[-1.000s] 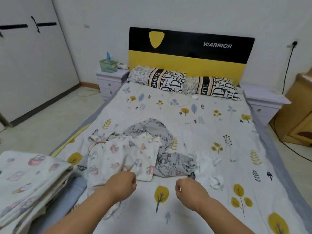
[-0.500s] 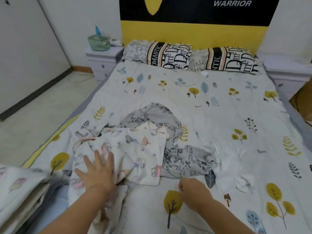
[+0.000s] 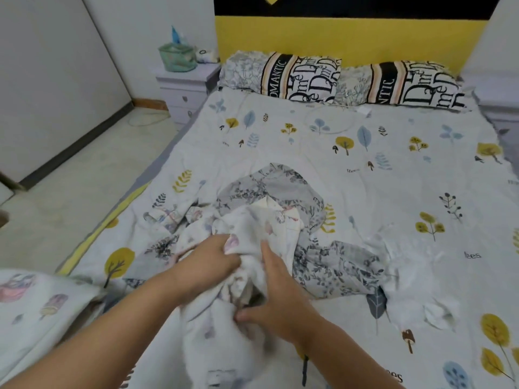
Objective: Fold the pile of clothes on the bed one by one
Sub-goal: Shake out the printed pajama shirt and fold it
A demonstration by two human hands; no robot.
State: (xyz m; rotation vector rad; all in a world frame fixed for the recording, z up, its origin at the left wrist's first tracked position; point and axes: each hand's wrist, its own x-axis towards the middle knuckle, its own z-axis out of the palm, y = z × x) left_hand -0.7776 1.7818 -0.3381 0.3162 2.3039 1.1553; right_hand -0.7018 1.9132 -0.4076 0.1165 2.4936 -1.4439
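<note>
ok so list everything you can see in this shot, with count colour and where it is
white printed garment: 1, white with pastel prints, bunched mid-bed
grey floral garment: 1, grey-white, under and behind it
white cloth: 1, right of pile
folded stack: 1, white printed, left edge
bed cover: 1, white, tree prints
pillows: 2, black-white lettering, at headboard
headboard: 1, yellow and black
nightstand: 1, pale, left of bed
basket: 1, green, on nightstand
left hand: grips white printed garment
right hand: holds same garment

White-walled bedroom with pale tiled floor (image 3: 84, 175). A yellow-and-black padded headboard (image 3: 348, 37) backs two lettered black-and-white pillows (image 3: 303, 77). A white two-drawer nightstand (image 3: 182, 91) carries a green mesh basket (image 3: 177, 57); white wardrobe doors (image 3: 50, 88) stand left.
</note>
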